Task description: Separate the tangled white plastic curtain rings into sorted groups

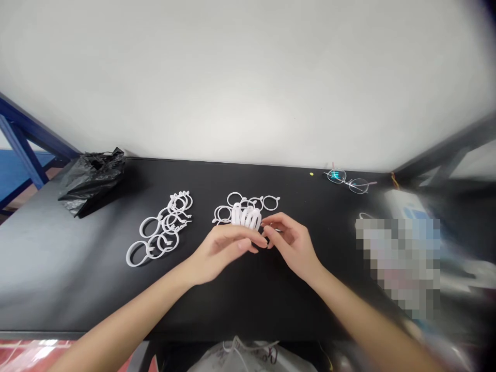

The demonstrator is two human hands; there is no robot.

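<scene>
A bunch of white plastic rings point(247, 217) stands side by side in my left hand point(227, 248), whose fingers and thumb close around its lower part. My right hand point(290, 243) is at the bunch's right end. Its thumb and fingertips are drawn together close to my left fingertips, and what they pinch, if anything, is hard to see. Behind the bunch lie several loose white rings point(270, 203) with small tabs, partly hidden by my left hand. More white rings point(157, 245) with small tabs lie in an overlapping group on the black table point(217, 315), left of my hands.
A crumpled black plastic bag point(95, 178) sits at the back left. Eyeglasses point(346, 181) rest near the wall at the back right, with a small yellow bit point(311, 174) beside them. Blurred packages point(406, 206) stand at the right. Below the front edge shows a pale plastic bag point(251, 359).
</scene>
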